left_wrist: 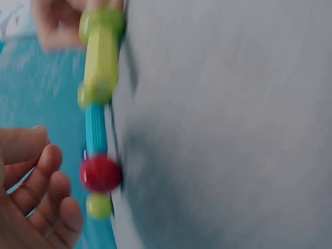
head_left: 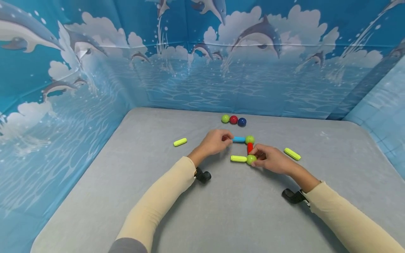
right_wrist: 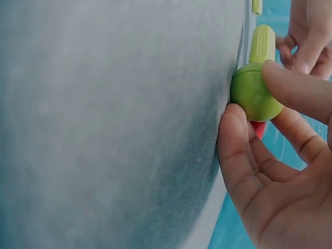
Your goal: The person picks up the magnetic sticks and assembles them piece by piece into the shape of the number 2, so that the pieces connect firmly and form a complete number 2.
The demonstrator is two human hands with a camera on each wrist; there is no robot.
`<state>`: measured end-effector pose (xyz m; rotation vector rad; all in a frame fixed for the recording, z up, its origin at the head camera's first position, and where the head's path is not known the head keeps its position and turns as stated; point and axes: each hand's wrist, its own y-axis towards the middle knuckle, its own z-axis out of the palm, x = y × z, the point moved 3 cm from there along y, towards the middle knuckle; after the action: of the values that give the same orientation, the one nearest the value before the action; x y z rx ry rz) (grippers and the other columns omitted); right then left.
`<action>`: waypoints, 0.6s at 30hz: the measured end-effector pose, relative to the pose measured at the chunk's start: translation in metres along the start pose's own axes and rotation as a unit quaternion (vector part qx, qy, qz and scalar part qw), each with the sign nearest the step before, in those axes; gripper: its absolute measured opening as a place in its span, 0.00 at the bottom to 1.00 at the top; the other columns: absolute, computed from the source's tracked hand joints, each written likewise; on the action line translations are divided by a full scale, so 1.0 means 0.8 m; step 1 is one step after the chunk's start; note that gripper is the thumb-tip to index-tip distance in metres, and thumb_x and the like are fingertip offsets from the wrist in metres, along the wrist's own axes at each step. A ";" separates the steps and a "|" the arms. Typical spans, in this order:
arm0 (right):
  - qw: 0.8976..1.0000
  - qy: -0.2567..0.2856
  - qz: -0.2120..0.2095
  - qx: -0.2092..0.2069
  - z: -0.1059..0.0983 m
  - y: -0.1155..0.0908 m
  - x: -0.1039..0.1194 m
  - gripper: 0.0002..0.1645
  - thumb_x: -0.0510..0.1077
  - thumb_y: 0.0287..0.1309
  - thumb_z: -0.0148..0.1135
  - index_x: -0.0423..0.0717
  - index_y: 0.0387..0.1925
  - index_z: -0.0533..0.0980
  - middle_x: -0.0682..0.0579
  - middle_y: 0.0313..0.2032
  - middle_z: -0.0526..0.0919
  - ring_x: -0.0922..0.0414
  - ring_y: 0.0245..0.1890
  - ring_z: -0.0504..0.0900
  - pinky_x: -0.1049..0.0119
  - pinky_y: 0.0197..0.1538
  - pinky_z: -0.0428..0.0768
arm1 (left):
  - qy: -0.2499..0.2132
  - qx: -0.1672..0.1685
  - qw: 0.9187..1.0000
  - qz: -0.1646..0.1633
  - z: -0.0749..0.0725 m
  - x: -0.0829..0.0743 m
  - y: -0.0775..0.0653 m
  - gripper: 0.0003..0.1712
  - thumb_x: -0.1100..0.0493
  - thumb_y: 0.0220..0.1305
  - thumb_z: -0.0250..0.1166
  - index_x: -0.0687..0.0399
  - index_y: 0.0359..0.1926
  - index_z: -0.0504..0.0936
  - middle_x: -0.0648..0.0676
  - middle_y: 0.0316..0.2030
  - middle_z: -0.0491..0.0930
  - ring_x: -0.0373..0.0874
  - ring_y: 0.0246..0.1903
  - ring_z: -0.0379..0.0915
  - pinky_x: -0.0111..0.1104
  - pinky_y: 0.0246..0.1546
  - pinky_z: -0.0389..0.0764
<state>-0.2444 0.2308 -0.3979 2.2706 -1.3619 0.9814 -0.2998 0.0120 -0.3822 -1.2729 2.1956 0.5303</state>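
The grey counter [head_left: 240, 214] carries a row of three balls [head_left: 233, 119], two loose yellow sticks [head_left: 292, 154] and a ball-and-stick chain [head_left: 249, 140].

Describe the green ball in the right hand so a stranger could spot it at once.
On the grey tabletop, look for the right hand. It holds the green ball, at the near end of the red stick. Unlike the other joined green ball, which bears a blue stick, this one bears a yellow stick.

Blue dolphin-print curtains [head_left: 196, 93] at back and both sides, round-cornered pale grey tabletop [head_left: 240, 218], soft light
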 end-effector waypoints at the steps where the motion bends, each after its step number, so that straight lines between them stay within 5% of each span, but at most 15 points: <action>1: 1.000 0.001 0.003 0.001 0.000 0.001 0.000 0.11 0.40 0.61 0.67 0.45 0.44 0.76 0.45 0.44 0.82 0.54 0.42 0.80 0.66 0.38 0.80 | 0.006 -0.015 1.000 -0.005 -0.007 0.006 0.005 0.13 0.56 0.71 0.60 0.53 0.52 0.84 0.51 0.43 0.85 0.43 0.39 0.76 0.30 0.38 0.76; 8: 1.000 0.002 0.004 0.001 0.000 0.003 0.003 0.12 0.41 0.61 0.67 0.46 0.45 0.75 0.45 0.44 0.82 0.54 0.42 0.79 0.67 0.38 0.80 | 0.027 -0.093 0.994 -0.040 -0.040 0.041 0.038 0.16 0.57 0.71 0.60 0.55 0.56 0.82 0.54 0.53 0.82 0.47 0.47 0.80 0.37 0.49 0.80; 13: 1.000 0.000 0.002 0.003 0.000 0.002 0.000 0.12 0.41 0.61 0.68 0.46 0.44 0.76 0.46 0.44 0.82 0.54 0.43 0.79 0.67 0.39 0.80 | 0.050 -0.076 0.995 -0.050 -0.036 0.055 0.056 0.19 0.58 0.71 0.60 0.51 0.61 0.78 0.53 0.65 0.74 0.47 0.57 0.76 0.40 0.60 0.77; 18: 1.000 0.003 0.002 0.002 0.002 0.004 -0.002 0.12 0.41 0.61 0.67 0.47 0.44 0.75 0.46 0.44 0.82 0.55 0.42 0.80 0.67 0.39 0.80 | 0.129 -0.035 0.990 -0.032 -0.023 0.060 0.071 0.25 0.59 0.72 0.55 0.46 0.69 0.72 0.51 0.70 0.67 0.47 0.70 0.64 0.40 0.71 0.66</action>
<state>-0.2470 0.2293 -0.4007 2.2675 -1.3649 0.9927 -0.3740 -0.0030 -0.3943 -1.5183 2.3529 0.4408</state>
